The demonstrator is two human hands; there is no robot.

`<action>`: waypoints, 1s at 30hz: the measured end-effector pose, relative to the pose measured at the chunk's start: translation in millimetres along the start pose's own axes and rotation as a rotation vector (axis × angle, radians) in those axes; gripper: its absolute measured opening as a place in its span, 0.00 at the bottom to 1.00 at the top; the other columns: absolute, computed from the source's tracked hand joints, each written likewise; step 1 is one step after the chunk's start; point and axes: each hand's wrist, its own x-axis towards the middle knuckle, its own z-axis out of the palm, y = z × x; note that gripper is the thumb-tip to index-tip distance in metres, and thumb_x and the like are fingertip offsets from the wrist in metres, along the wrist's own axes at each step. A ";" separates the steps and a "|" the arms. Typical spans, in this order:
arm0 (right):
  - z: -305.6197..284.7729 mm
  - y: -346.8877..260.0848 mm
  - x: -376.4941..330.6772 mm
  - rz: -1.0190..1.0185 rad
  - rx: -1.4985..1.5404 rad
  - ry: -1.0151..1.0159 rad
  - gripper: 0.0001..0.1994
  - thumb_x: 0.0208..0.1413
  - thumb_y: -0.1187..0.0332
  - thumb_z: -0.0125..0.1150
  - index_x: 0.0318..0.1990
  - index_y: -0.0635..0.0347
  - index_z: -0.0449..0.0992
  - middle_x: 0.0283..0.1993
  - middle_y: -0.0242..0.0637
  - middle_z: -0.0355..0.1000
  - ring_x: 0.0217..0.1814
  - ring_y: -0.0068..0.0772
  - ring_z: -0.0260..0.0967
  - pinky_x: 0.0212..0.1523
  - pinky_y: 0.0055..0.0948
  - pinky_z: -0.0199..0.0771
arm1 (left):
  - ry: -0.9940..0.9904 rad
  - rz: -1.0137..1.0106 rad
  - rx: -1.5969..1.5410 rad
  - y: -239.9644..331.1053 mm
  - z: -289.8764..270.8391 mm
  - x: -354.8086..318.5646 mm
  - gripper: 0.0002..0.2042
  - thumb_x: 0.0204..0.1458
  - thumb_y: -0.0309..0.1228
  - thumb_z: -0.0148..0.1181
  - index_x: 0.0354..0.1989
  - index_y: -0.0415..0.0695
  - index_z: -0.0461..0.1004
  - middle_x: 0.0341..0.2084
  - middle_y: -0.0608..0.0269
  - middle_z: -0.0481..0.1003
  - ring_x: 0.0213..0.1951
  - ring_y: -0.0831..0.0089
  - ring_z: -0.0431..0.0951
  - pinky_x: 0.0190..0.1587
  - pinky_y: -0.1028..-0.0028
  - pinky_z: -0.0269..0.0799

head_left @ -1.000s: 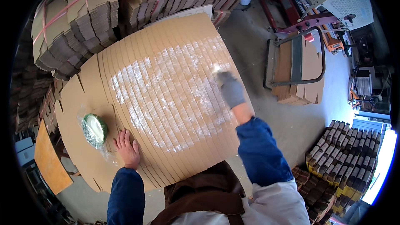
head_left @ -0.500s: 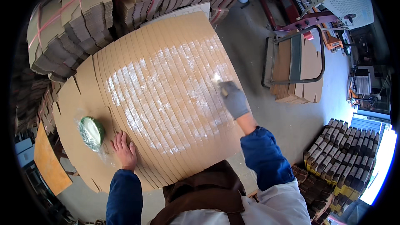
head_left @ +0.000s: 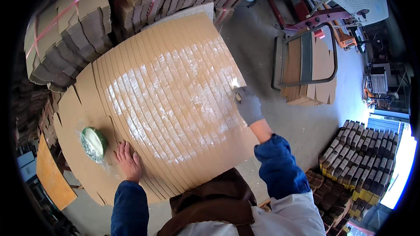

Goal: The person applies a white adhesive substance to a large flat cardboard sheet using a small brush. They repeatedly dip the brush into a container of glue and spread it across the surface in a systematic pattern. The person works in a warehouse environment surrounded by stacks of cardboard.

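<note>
Overlapping flat cardboard sheets point(head_left: 210, 157) fan out before me, their exposed strips smeared with glossy white paste point(head_left: 175, 91). My right hand point(head_left: 250, 107), in a grey glove, is closed around a small brush point(head_left: 235, 84) at the sheets' right edge. White tips of the brush meet the cardboard there; most of its handle is hidden by the fingers. My bare left hand point(head_left: 128, 161) lies flat with fingers stretched out on the left part of the sheets. Beside it sits a green bowl point(head_left: 103, 141), lined with clear plastic and holding white paste.
Tied cardboard stacks point(head_left: 87, 22) rise beyond the sheets. A trolley point(head_left: 306, 61) carrying cardboard stands to the right, with red machinery point(head_left: 288, 11) behind it. Bundled stacks point(head_left: 358, 157) fill the lower right. A wooden board point(head_left: 52, 175) leans at far left.
My right hand and the brush have moved slightly right and toward me, to the sheets' right edge. My left hand stays flat on the cardboard. The whole view has shifted a little.
</note>
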 end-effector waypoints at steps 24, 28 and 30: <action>9.5 -52.6 -58.8 -0.016 0.173 0.015 0.08 0.56 0.67 0.61 0.43 0.50 0.80 0.44 0.41 0.76 0.41 0.49 0.77 0.40 0.41 0.78 | 0.030 0.027 -0.016 1.3 -5.7 -3.1 0.24 0.60 0.37 0.48 0.65 0.43 0.62 0.67 0.54 0.60 0.70 0.55 0.55 0.72 0.47 0.37; -0.4 8.1 -33.8 0.185 0.022 0.191 0.10 0.56 0.66 0.61 0.45 0.49 0.79 0.46 0.38 0.76 0.44 0.49 0.76 0.43 0.43 0.77 | 0.014 0.042 -0.034 6.8 -5.0 1.2 0.25 0.60 0.36 0.49 0.65 0.43 0.62 0.67 0.55 0.60 0.70 0.55 0.54 0.72 0.48 0.37; -5.9 -19.8 -44.7 0.071 0.122 0.171 0.10 0.57 0.66 0.60 0.46 0.49 0.79 0.47 0.39 0.75 0.44 0.51 0.76 0.43 0.44 0.77 | 0.038 0.016 -0.026 5.1 -1.7 4.7 0.25 0.60 0.36 0.49 0.66 0.43 0.62 0.67 0.55 0.60 0.70 0.55 0.54 0.72 0.48 0.36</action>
